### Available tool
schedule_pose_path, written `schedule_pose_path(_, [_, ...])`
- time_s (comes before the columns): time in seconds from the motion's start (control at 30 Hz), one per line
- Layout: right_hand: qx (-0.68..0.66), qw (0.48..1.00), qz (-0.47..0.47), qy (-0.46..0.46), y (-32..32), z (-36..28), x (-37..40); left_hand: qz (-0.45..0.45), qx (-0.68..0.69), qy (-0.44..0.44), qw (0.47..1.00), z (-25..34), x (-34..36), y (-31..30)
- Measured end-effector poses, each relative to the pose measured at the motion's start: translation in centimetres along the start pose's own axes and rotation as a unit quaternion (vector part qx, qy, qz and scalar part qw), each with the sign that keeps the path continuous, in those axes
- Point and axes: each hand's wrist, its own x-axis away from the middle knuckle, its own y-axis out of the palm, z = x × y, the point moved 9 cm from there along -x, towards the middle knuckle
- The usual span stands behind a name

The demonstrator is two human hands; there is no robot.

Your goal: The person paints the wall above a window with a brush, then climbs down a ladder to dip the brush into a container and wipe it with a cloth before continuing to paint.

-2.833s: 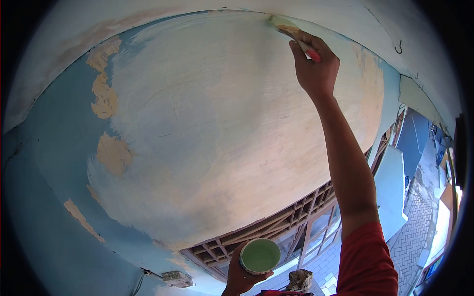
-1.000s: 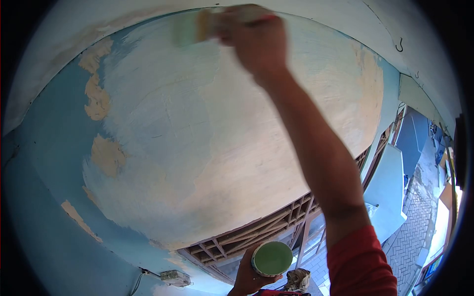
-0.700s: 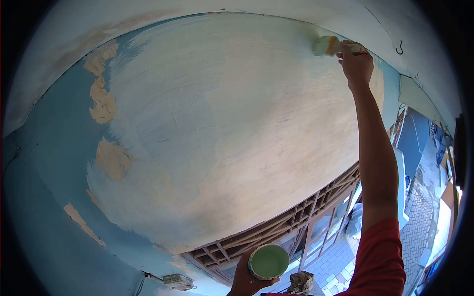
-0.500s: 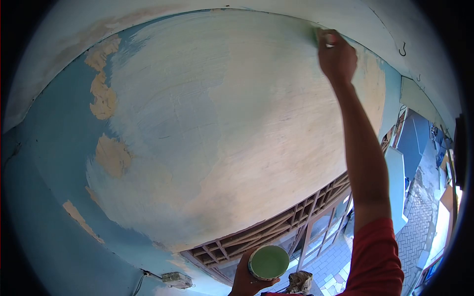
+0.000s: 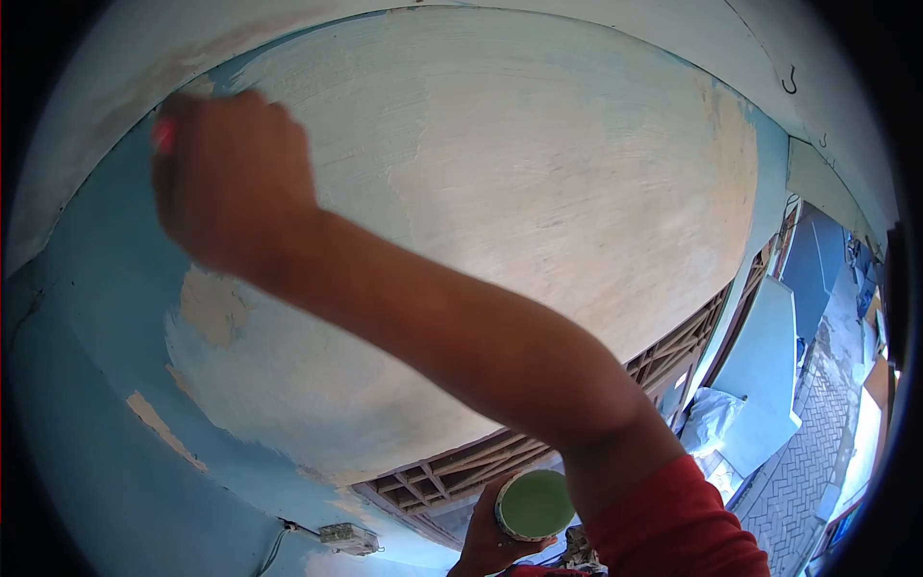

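Note:
My right hand is raised at the upper left of the wall, its fingers closed round something with a small red part showing; the rest of it is hidden by the hand. The forearm crosses in front of the wall, which bears pale patches over blue paint. Low in the view, my left hand holds a round tub of green paint from its left side, with the open top facing the camera.
Wooden lattice runs below the wall. A junction box with a cable sits at the bottom left. Hooks hang from the ceiling at the upper right. A pale panel and a paved lane lie at the right.
My right hand has swept from the upper right of the wall across to the upper left. My left hand and the tub have shifted slightly right and up in view.

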Motion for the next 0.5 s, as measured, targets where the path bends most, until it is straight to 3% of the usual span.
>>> schedule_pose_path(0.03, [0.011,0.998,0.062,0.026,-1.7,1.4,-0.2,0.000,-0.001,-0.001,1.000,0.2,0.0,-0.1])
schedule_pose_path(0.07, [0.024,0.994,0.061,0.084,-3.1,4.3,-0.8,-0.009,-0.011,0.011,1.000,0.6,0.1,-0.1])
schedule_pose_path(0.1, [0.047,0.994,0.086,0.047,-5.0,6.8,-1.4,-0.020,-0.020,0.024,0.999,1.0,0.2,0.0])
schedule_pose_path(0.13, [0.022,0.994,0.035,0.099,-8.1,9.3,-1.3,-0.020,-0.019,0.022,0.999,0.9,0.4,-0.2])
schedule_pose_path(0.17, [0.022,0.988,0.099,0.117,-11.7,12.3,-1.1,-0.020,-0.030,0.027,0.999,0.9,0.5,-0.5])
schedule_pose_path(0.2, [-0.099,0.983,0.100,0.116,-14.8,16.3,-0.9,-0.020,-0.041,0.032,0.998,0.9,0.7,-0.8])
schedule_pose_path(0.33, [0.096,0.956,0.189,0.202,-29.3,22.3,1.5,-0.007,-0.075,0.028,0.997,0.7,1.6,-2.1])
schedule_pose_path(0.4, [0.210,0.932,0.219,0.196,-34.8,25.2,2.2,0.005,-0.062,0.017,0.998,0.6,1.9,-2.6])
schedule_pose_path(0.47, [0.292,0.906,0.224,0.212,-36.4,25.7,3.0,0.005,-0.071,0.021,0.997,1.0,1.9,-2.7])
schedule_pose_path(0.5, [0.378,0.878,0.234,0.178,-36.4,25.1,3.4,0.007,-0.080,0.025,0.996,1.1,1.8,-2.7])
